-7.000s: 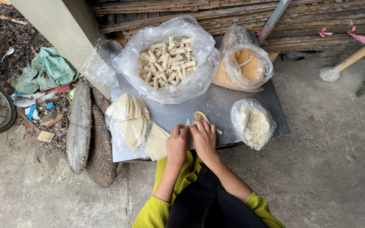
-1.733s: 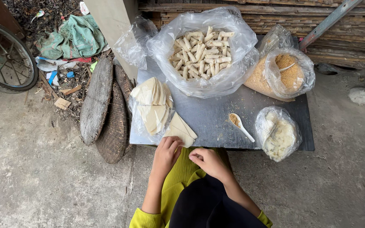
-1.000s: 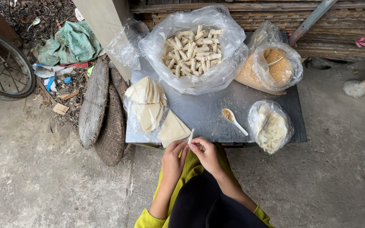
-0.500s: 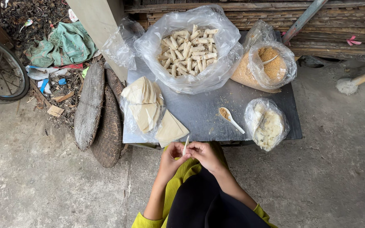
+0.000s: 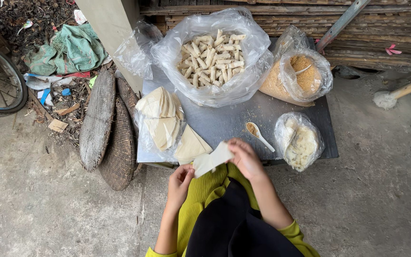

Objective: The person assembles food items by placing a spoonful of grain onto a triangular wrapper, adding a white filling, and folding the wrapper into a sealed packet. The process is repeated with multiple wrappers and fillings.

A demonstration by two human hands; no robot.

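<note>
Where the pale wrapper sheet [image 5: 212, 159] was pinched low and edge-on between both hands half a second earlier, it is now lifted clear and spread flat just above the near edge of the grey worktop [image 5: 224, 121]. One end is gripped by the fingers of the left hand [image 5: 181, 178], the other by those of the right hand [image 5: 244, 157]. A single sheet appears to have been separated from the stack of wrappers [image 5: 160, 116]. The spoon [image 5: 259, 135] lies untouched beside the filling bag [image 5: 300, 145], and the bag of finished rolls [image 5: 210, 54] sits behind.
</note>
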